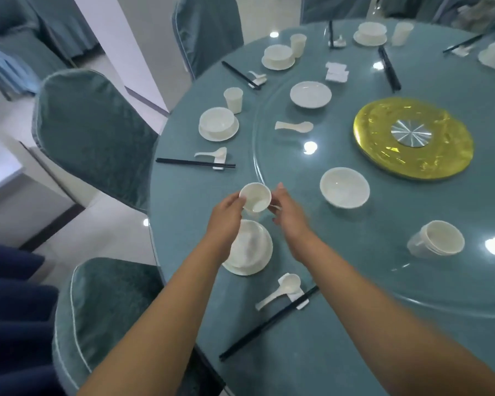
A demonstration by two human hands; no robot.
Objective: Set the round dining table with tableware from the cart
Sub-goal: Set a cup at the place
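Both forearms reach in from the bottom edge, over the near rim of the round table (355,352). Just below the left hand (226,215) sits a white bowl on a saucer (249,250); the left wrist hides part of it, and what the bowl holds cannot be made out. That hand curls its fingers round a small white cup (255,197), gripping its near side and holding it tilted so the mouth faces the camera; the cup looks empty. The right hand (290,215) is beside the cup, thumb up and fingers loosely curled, and seems to pinch something small and white against the cup's right side; motion blur leaves it unclear what that is.

Right of the right hand, on the glass turntable (412,295), stands an empty white bowl (345,187), and farther right a stack of cups (436,238) lies on its side, mouth up toward the camera. Below the hands a white spoon (280,292) rests on a holder beside black chopsticks (269,322). Beyond the hands, further settings of bowl, cup, spoon and chopsticks follow the table's edge, the farthest cut off at the top.
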